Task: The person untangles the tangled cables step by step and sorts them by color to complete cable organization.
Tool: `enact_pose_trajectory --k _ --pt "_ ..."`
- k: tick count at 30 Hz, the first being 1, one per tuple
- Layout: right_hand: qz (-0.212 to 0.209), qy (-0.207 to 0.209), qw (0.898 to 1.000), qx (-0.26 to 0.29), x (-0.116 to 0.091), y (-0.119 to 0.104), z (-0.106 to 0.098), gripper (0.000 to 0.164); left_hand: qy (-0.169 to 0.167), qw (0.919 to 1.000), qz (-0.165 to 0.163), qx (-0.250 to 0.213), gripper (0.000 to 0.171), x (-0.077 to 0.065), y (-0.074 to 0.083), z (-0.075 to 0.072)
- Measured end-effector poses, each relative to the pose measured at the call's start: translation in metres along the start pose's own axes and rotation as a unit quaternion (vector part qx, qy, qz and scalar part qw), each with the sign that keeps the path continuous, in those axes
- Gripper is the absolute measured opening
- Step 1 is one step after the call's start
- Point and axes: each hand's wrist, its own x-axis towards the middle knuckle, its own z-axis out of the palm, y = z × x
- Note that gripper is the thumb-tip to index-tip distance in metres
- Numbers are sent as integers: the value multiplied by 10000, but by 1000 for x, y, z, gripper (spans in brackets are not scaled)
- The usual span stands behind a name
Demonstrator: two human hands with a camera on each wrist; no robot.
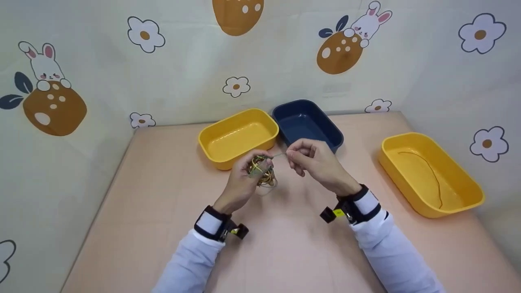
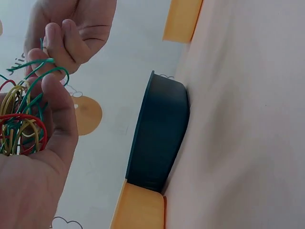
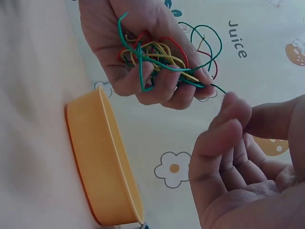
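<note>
My left hand [image 1: 239, 183] grips a tangled bundle of thin wires [image 1: 263, 176] above the middle of the table. Green, yellow and red strands [image 3: 162, 55] show in it in the right wrist view, with loose loops sticking out past the fingers. To its right, my right hand [image 1: 323, 167] pinches the end of a green wire [image 3: 218, 88] between thumb and forefinger. That wire runs straight across the short gap between the hands. Its tip is hidden by the pinching fingers.
Behind the hands stand a yellow bin [image 1: 215, 156] and a dark blue bin [image 1: 336, 136], side by side. Another yellow bin [image 1: 401, 191] at the right holds one thin, curved wire [image 1: 434, 175]. A patterned wall [image 1: 183, 81] borders the peach-coloured table [image 1: 154, 211].
</note>
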Motion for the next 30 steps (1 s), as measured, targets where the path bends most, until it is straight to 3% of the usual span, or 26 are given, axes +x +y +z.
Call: enact_pose_trajectory --k 3,6,11,15,20,26,30 --pt "-265 230 9971 -668 1 -1 -2 16 -107 9999 6 -66 24 0 0 -1" --pt "-607 447 9871 -1416 1 -3 -3 8 -147 9999 -15 71 23 0 -1 -2" --pt "-1263 869 9581 -2421 0 -6 -4 6 -220 9991 -220 298 23 -1 0 -2" --pt "-1664 1313 9334 -2896 -1 -12 -3 6 -301 9980 -338 439 22 -1 1 -3" --pt "-1813 1716 9206 -3004 1 -7 -11 7 -345 9961 -279 758 23 -1 1 -4" --pt "-1757 2212 9156 -2861 0 -11 -16 5 -364 9948 -261 912 22 -1 2 -5" --pt "-1755 2305 9166 -2755 -3 -21 -11 4 -417 9947 -301 892 19 -1 4 -4"
